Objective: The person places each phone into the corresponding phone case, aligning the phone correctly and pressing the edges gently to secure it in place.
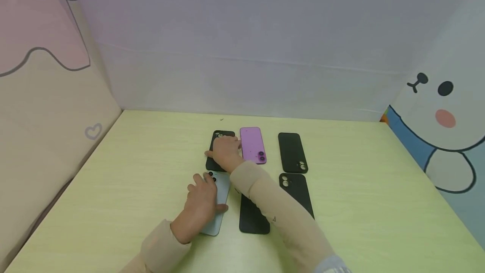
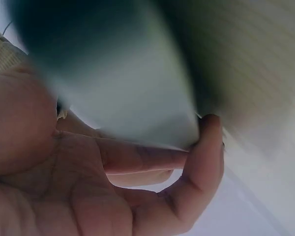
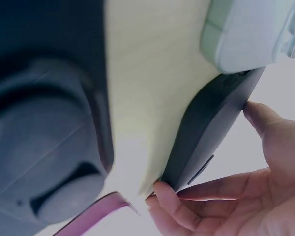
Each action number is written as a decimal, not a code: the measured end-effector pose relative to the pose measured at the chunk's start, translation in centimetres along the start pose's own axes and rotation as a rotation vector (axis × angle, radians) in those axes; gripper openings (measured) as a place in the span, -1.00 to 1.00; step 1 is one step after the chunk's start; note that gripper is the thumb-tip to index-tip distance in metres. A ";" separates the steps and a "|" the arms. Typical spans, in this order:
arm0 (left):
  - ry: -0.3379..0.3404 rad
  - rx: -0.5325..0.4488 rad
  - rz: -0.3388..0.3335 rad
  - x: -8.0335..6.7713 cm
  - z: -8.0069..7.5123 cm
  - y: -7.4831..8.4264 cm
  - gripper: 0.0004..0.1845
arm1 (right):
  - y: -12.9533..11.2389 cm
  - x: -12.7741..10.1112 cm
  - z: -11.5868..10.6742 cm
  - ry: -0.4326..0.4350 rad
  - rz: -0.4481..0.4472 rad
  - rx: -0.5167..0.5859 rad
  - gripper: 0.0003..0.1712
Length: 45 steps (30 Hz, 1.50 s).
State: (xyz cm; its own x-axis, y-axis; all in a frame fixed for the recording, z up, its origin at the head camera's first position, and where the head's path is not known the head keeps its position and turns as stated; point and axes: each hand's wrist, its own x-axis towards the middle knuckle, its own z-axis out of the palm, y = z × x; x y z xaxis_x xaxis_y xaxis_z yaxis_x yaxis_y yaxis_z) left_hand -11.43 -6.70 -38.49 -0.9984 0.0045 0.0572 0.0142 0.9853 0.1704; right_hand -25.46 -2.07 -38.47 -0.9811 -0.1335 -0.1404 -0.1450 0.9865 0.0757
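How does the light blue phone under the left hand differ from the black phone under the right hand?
Colour: the light blue phone is pale blue, the black phone dark and matte. Place: the light blue phone lies in the nearer row, the black phone in the farther row beside the purple phone. Hands: the left hand holds the light blue phone, the right hand grips the black phone by its edges. Both lie back up on the table.
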 end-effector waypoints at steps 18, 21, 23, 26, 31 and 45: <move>-0.190 -0.137 -0.008 1.1 -0.6 -1.3 0.00 | 0.7 0.2 0.3 0.052 0.061 0.111 0.19; -0.229 -0.196 -0.005 1.4 -0.8 -1.6 -0.11 | 0.8 0.3 0.4 0.071 0.050 0.126 0.23; -0.253 -0.239 -0.013 1.7 -1.0 -1.7 -0.21 | 0.9 0.4 0.6 0.081 0.043 0.145 0.23; -0.287 -0.286 -0.033 1.9 -1.3 -1.9 -0.33 | 1.0 0.5 0.7 0.086 0.040 0.184 0.23; -0.288 -0.290 -0.030 2.1 -1.5 -2.2 -0.37 | 1.2 0.7 0.6 0.080 0.033 0.201 0.16; -0.245 -0.364 0.050 2.6 -1.9 -3.4 -0.71 | 3.1 0.8 -0.3 0.138 -0.007 0.511 -0.51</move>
State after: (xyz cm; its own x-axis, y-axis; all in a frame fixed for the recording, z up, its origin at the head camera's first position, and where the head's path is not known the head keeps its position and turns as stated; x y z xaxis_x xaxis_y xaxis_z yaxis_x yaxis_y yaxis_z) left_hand -14.00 -10.38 -37.01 -0.9791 0.1339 -0.1531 0.0374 0.8586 0.5114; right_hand -26.69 0.83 -38.07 -0.9930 -0.1177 -0.0048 -0.1048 0.9011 -0.4208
